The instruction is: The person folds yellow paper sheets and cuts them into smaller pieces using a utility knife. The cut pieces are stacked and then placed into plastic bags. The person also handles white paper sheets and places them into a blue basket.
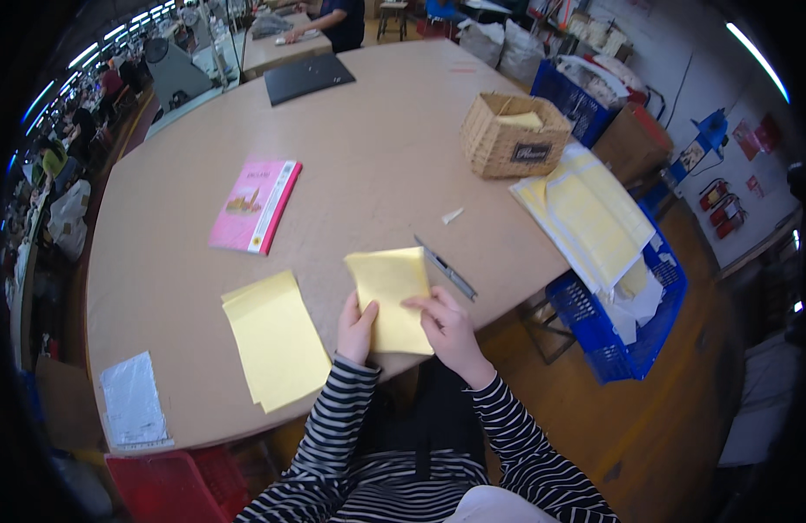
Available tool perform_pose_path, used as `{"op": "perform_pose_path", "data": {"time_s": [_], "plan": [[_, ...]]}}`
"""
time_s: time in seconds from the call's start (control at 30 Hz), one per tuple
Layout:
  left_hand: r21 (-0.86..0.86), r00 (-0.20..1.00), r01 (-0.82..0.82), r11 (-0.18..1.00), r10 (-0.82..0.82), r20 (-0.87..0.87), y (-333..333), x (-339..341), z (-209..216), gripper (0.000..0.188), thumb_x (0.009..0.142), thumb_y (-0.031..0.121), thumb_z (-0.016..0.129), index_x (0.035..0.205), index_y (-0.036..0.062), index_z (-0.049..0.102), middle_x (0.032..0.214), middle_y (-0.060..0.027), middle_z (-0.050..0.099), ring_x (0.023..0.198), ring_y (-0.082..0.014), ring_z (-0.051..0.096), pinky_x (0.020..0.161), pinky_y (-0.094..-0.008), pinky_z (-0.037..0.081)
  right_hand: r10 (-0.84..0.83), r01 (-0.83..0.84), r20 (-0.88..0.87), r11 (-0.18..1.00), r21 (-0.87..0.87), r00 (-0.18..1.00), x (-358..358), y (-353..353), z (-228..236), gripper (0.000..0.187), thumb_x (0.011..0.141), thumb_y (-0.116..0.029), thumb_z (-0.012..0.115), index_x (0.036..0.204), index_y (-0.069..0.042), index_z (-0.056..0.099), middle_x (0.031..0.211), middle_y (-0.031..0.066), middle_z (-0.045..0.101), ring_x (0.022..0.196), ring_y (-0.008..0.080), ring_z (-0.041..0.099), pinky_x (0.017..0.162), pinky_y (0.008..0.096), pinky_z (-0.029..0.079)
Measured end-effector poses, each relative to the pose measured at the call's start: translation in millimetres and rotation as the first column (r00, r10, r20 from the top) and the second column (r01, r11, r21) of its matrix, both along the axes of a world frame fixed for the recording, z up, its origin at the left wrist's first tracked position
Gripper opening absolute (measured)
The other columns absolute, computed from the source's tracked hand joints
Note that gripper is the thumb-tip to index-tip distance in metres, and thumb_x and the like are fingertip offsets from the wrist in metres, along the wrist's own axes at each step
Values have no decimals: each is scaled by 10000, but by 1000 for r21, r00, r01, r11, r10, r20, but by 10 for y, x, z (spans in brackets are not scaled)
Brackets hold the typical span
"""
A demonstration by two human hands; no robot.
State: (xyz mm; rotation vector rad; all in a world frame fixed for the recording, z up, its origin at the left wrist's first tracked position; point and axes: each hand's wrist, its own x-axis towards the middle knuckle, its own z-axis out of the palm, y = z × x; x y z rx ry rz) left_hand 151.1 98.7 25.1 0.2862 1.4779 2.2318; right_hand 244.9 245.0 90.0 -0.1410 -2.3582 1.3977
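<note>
A yellow sheet of paper point(391, 283), seemingly folded or stacked, is held over the near edge of the table in front of me. My left hand point(357, 331) grips its left side, thumb on top and the other fingers underneath. At the right side, my right hand point(453, 329) has its fingers curled against the paper, the index finger lying on the surface. Just beyond that hand lies a slim grey tool point(449, 268), like a pen or cutter. More yellow sheets point(277, 343) rest in a slightly offset pile to the left.
A pink book point(257, 207) lies on the brown table point(368, 183), with a wicker basket point(490, 144) and yellow-white papers point(586, 213) at the right. Blue crate point(625, 344) stands beside the table. A plastic packet point(135, 401) lies near left; a black folder point(309, 79) far off.
</note>
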Motion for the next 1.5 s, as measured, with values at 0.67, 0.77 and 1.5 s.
{"op": "perform_pose_path", "data": {"time_s": [0.67, 0.77, 1.5], "plan": [[-845, 819, -452, -284, 242, -520, -2029, -479, -281, 1016, 638, 349, 783, 1451, 108, 224, 1394, -171, 326, 1314, -334, 280, 1060, -541, 224, -618, 582, 124, 627, -518, 777, -2382, 3678, 700, 262, 839, -25, 493, 1083, 68, 516, 962, 192, 589, 741, 227, 616, 505, 236, 473], [-906, 870, -378, -189, 263, -418, -2127, -558, -225, 1036, 613, 340, 802, 1447, 114, 229, 1415, -157, 307, 1319, -321, 285, 1055, -540, 230, -498, 486, 172, 615, -621, 850, -2392, 3736, 762, 330, 863, -50, 501, 1165, 59, 427, 1071, 251, 527, 692, 259, 653, 446, 243, 454], [-693, 605, -583, 425, -342, -719, -1033, -231, 249, 208, 781, 131, 631, 985, 104, 600, 880, -36, 643, 882, -230, 596, 852, -415, 396, 346, -350, 54, 923, 161, 937, -481, -65, -324, 364, 873, -134, 613, 1193, 28, 549, 1280, 163, 515, 1141, 199, 522, 947, 301, 427]]}}
